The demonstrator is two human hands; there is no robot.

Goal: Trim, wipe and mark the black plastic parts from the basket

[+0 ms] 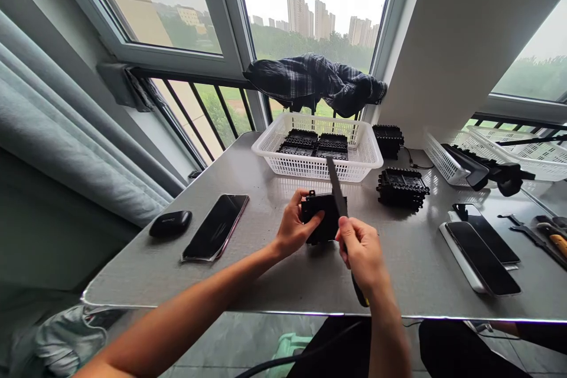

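My left hand [296, 221] is closed around a black plastic part [319, 221], thumb across its flat face, holding it up on edge over the table. In my right hand [361, 245] is a flat file [336, 188], its dark blade slanting up and away. The blade lies along the part's right-hand edge; whether it touches is hard to make out. Below my fist the black and yellow handle end shows. Just beyond both hands stands a white plastic basket [316, 170] with several similar black parts [333, 146] in it.
Stacked black parts [402, 188] sit right of the basket, with another stack [388, 140] behind. A phone [215, 227] and a black case [170, 224] lie left. Phones [482, 257] and hand tools [538, 239] lie right. A person's dark-clothed leg [460, 348] shows below the table edge.
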